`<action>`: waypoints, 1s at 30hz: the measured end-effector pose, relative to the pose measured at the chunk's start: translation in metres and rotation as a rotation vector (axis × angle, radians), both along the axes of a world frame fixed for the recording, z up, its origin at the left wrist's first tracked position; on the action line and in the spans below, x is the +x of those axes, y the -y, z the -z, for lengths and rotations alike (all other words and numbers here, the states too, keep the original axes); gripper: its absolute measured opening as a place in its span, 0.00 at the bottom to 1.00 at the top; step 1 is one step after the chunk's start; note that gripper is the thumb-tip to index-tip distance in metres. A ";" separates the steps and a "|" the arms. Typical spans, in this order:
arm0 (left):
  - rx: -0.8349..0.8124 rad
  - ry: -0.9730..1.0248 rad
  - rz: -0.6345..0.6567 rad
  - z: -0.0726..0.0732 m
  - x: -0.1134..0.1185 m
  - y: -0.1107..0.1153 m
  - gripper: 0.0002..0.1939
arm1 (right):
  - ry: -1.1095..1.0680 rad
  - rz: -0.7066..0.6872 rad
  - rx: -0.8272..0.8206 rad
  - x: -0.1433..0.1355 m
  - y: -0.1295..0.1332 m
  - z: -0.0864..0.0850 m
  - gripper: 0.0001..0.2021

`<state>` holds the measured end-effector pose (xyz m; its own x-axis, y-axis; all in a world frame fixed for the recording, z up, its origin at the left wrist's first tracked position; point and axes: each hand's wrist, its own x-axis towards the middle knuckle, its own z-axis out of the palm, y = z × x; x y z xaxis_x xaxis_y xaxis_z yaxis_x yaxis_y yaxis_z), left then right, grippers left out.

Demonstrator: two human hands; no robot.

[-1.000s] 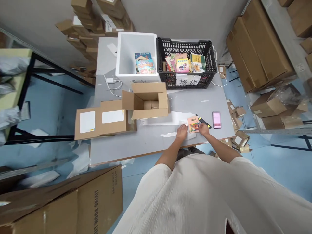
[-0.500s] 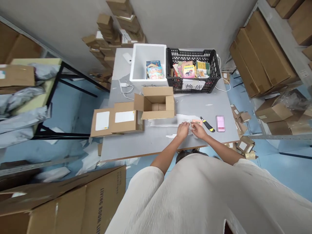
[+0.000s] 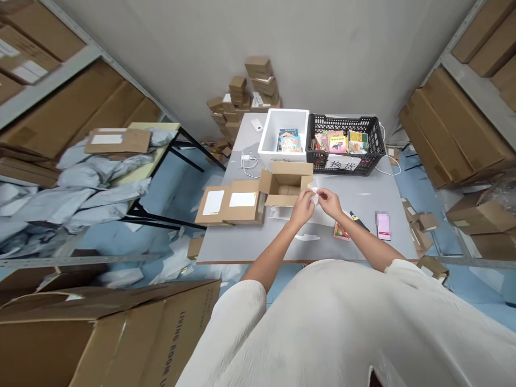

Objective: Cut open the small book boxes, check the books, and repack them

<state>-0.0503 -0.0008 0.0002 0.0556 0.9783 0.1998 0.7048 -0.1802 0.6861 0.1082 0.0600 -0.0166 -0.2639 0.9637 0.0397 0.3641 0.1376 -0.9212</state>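
Both hands meet over the table, just in front of the open cardboard box. My left hand is closed on a small piece of white paper. From the other side my right hand pinches the same paper. A colourful booklet lies on the table below my right forearm, partly hidden by it. A black and yellow utility knife rests beyond that forearm, and a phone with a pink screen lies further right. A white paper scrap is near the front edge.
A white foam box and a black crate, both with books, stand at the back of the grey table. Two closed cartons sit at left. Grey mailer bags pile on a side table; a large carton stands at lower left.
My head view has tilted up and turned left. Both hands have lifted away from the booklet toward the open box, holding the white paper between them. The booklet now lies uncovered by the hands.
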 end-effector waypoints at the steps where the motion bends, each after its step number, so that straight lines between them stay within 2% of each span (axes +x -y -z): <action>1: -0.002 -0.011 -0.035 -0.001 -0.010 -0.001 0.19 | -0.062 -0.036 -0.029 -0.012 -0.006 0.001 0.13; 6: -0.097 -0.116 -0.205 0.003 -0.057 -0.014 0.15 | -0.228 -0.210 -0.165 -0.059 -0.020 0.011 0.14; 10: -0.173 -0.210 -0.271 0.011 -0.081 -0.033 0.12 | -0.121 -0.186 -0.102 -0.068 -0.015 0.020 0.13; 14: -0.254 -0.275 -0.311 0.023 -0.093 -0.052 0.12 | 0.061 -0.078 -0.115 -0.056 -0.011 0.026 0.13; 18: -0.292 -0.314 -0.342 0.036 -0.100 -0.062 0.12 | 0.150 -0.008 -0.124 -0.039 -0.011 0.027 0.15; 22: -0.337 -0.221 -0.333 0.043 -0.103 -0.069 0.16 | 0.195 0.047 -0.129 -0.022 -0.008 0.029 0.17; 25: -0.348 -0.134 -0.291 0.043 -0.101 -0.072 0.21 | 0.194 0.074 -0.137 -0.008 -0.005 0.033 0.17; 30: -0.147 -0.170 -0.245 0.031 -0.083 -0.066 0.23 | 0.127 0.093 -0.123 0.023 0.001 0.044 0.16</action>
<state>-0.1335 0.0650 -0.0306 -0.1647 0.9843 0.0632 0.8215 0.1014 0.5611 0.1309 0.0588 -0.0611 -0.1685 0.9798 -0.1082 0.4845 -0.0133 -0.8747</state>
